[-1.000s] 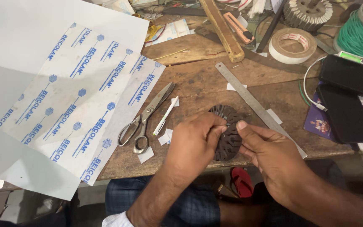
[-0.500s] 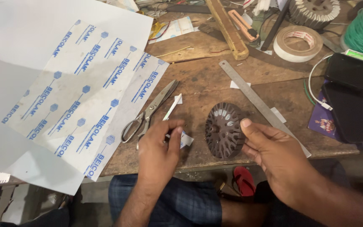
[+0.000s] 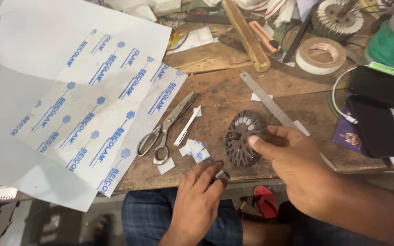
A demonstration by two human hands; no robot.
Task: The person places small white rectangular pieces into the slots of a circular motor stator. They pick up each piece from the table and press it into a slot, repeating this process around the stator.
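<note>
Dark slotted metal disc (image 3: 244, 143) stands tilted on edge on wooden bench (image 3: 233, 86), right hand (image 3: 292, 161) clamped on its rim, steadying it, slots facing worker. Left hand (image 3: 201, 193) pinches small white paper slip (image 3: 221, 175) at bench edge, near cut slips (image 3: 192, 149); scissors (image 3: 165, 130) beside.

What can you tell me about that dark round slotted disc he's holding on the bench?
The slotted disc is dark brown, round and metallic-looking, with a ring of narrow radial slots around a solid middle that shows a few small holes. It stands tilted on its edge near the front of the wooden bench, face toward the camera. The right hand steadies it, thumb on its right rim. A steel ruler lies just behind it.
</note>
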